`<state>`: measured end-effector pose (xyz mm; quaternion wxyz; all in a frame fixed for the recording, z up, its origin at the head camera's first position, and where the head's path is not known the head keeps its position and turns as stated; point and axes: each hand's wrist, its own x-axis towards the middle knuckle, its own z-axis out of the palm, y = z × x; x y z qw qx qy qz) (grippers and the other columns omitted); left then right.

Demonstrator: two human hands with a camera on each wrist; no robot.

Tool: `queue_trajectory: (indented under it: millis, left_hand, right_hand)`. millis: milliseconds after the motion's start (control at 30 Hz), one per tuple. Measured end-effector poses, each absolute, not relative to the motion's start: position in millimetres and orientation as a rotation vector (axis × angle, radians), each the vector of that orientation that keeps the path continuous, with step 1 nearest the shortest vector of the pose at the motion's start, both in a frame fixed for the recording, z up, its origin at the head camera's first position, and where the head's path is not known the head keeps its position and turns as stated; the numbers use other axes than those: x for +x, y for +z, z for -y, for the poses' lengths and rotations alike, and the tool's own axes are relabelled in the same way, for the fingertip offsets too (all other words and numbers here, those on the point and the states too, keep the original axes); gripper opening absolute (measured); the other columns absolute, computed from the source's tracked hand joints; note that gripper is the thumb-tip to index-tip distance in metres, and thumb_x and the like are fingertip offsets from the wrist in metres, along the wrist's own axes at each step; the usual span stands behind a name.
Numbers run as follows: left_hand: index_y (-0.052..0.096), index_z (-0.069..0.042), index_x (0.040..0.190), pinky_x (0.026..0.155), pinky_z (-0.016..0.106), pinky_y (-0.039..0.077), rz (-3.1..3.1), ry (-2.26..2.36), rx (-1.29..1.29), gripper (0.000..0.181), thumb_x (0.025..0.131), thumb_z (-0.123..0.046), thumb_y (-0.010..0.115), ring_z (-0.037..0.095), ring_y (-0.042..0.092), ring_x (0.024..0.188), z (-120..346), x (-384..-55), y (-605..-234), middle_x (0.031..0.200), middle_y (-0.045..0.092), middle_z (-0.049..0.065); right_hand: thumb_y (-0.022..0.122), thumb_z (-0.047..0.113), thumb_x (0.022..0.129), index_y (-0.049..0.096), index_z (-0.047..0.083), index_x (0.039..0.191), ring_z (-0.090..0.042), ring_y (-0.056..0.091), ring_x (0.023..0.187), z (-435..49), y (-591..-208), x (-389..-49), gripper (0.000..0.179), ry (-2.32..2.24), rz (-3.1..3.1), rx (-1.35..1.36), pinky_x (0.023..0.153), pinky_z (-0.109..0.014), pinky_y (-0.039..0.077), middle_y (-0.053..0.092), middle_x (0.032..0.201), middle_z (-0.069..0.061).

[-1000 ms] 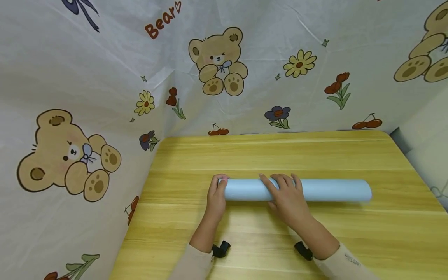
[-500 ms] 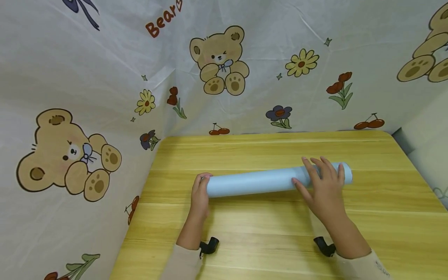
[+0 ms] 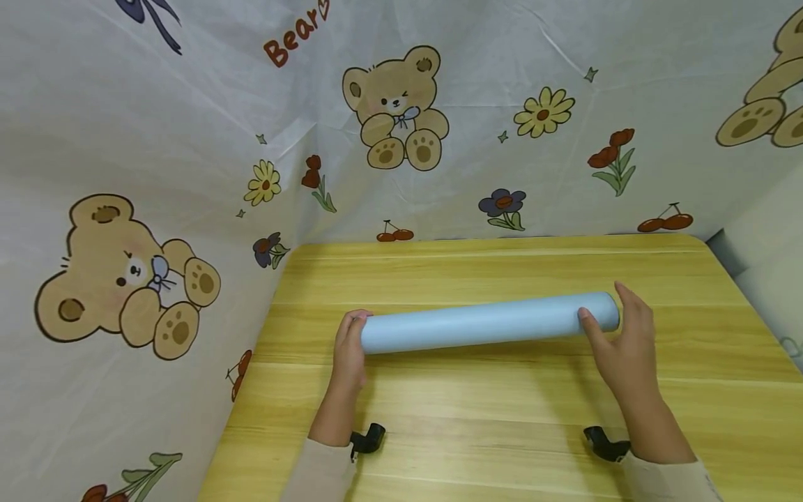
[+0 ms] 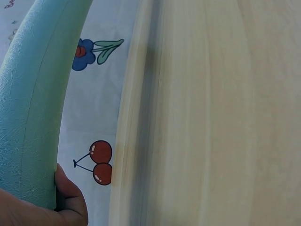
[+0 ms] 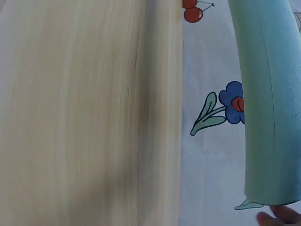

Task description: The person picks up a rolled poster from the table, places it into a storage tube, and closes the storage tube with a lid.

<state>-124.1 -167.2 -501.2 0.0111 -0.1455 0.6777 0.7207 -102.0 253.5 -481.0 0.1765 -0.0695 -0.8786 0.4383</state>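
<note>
A light blue roll of sheet material [image 3: 477, 324], finely textured with a lengthwise seam line, is held over the wooden table [image 3: 477, 432], its right end tilted higher. My left hand [image 3: 350, 348] grips the roll's left end; in the left wrist view its thumb [image 4: 68, 188] lies along the edge. At the other end is my right hand [image 3: 630, 348], thumb across the near side and fingers extended just past the rim. In the right wrist view, those fingertips [image 5: 284, 215] show just below the roll's end [image 5: 273, 188].
A white cloth [image 3: 464, 181] printed with bears, flowers and cherries hangs behind and left of the table. Black wrist-worn pieces [image 3: 369, 439] sit at both sleeves. A pale surface [image 3: 768, 265] lies beyond the table's right edge.
The roll has risen off the table, tilted up at the right and shifted left. My right hand has slid from its middle to its right end; my left hand has moved left with it.
</note>
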Motion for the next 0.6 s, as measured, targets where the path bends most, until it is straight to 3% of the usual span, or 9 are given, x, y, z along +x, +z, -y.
queue_trajectory:
  millis: [67,133,200,267,433,500,600]
  left_hand:
    - [0.058,-0.012,0.122,0.086,0.039,0.039,-2.112,2.252,-0.457,0.035,0.106,-0.040,0.044,0.028,0.045,0.109,169,-124,-501,0.123,0.050,0.006]
    - [0.056,-0.010,0.125,0.086,0.040,0.038,-2.104,2.268,-0.458,0.038,0.106,-0.041,0.045,0.028,0.045,0.109,170,-125,-503,0.124,0.050,0.006]
    - [0.052,-0.011,0.128,0.086,0.039,0.039,-2.093,2.288,-0.462,0.039,0.105,-0.043,0.048,0.027,0.045,0.108,171,-125,-505,0.124,0.048,0.006]
    - [0.048,-0.014,0.129,0.087,0.038,0.038,-2.102,2.306,-0.472,0.043,0.104,-0.048,0.050,0.026,0.044,0.108,171,-125,-507,0.125,0.045,0.006]
    - [0.042,-0.016,0.131,0.097,0.040,0.038,-2.139,2.349,-0.511,0.057,0.098,-0.060,0.054,0.026,0.044,0.115,173,-124,-513,0.131,0.042,0.009]
    - [0.043,-0.013,0.137,0.109,0.044,0.036,-2.135,2.350,-0.498,0.061,0.098,-0.059,0.056,0.029,0.042,0.127,174,-122,-513,0.142,0.040,0.011]
    - [0.039,-0.010,0.148,0.124,0.053,0.023,-2.117,2.315,-0.454,0.067,0.100,-0.053,0.056,0.033,0.027,0.150,177,-121,-513,0.161,0.027,0.013]
  right_hand:
    - [0.058,0.038,0.102,0.016,0.019,0.164,-0.045,0.024,0.151,-258,-482,-100,0.077,1.387,2.531,-0.256,0.121,-0.060,0.027,0.021,0.166,-0.020]
    - [0.052,0.046,0.103,0.011,0.024,0.164,-0.044,0.027,0.150,-260,-484,-98,0.077,1.503,2.576,-0.305,0.119,-0.034,0.038,0.019,0.167,-0.019]
    - [0.049,0.051,0.103,0.010,0.026,0.164,-0.044,0.032,0.147,-261,-486,-96,0.077,1.587,2.611,-0.342,0.102,-0.011,0.044,0.019,0.167,-0.021]
    - [0.048,0.054,0.102,0.011,0.028,0.164,-0.044,0.036,0.142,-260,-490,-95,0.077,1.619,2.636,-0.377,0.080,0.000,0.041,0.021,0.166,-0.023]
    - [0.050,0.056,0.101,0.013,0.027,0.164,-0.044,0.039,0.138,-255,-498,-94,0.079,1.659,2.639,-0.430,0.073,-0.002,0.038,0.025,0.164,-0.025]
    - [0.049,0.057,0.101,0.011,0.027,0.164,-0.044,0.038,0.139,-254,-502,-94,0.080,1.671,2.641,-0.445,0.074,-0.003,0.038,0.023,0.164,-0.024]
    - [0.048,0.058,0.101,0.008,0.028,0.164,-0.044,0.035,0.142,-253,-506,-95,0.081,1.682,2.646,-0.466,0.077,-0.005,0.040,0.020,0.166,-0.023]
